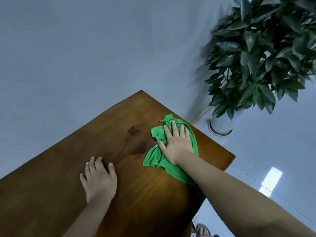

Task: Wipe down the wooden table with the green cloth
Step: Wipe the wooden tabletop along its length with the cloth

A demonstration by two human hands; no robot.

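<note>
Risk: green cloth (pixel 171 147), bunched and close to the table's right edge, likely to slide off onto the floor if swept further right. Right hand (pixel 176 144) flat and spread on top, pressing rather than clenching. Left hand (pixel 99 180) open, palm down, bracing on bare wood near the table's middle, holding nothing. Wooden table (pixel 68 168): smooth, glossy brown, dark knots just left of the cloth. Cloth soft, crumpled, folded unevenly.
</note>
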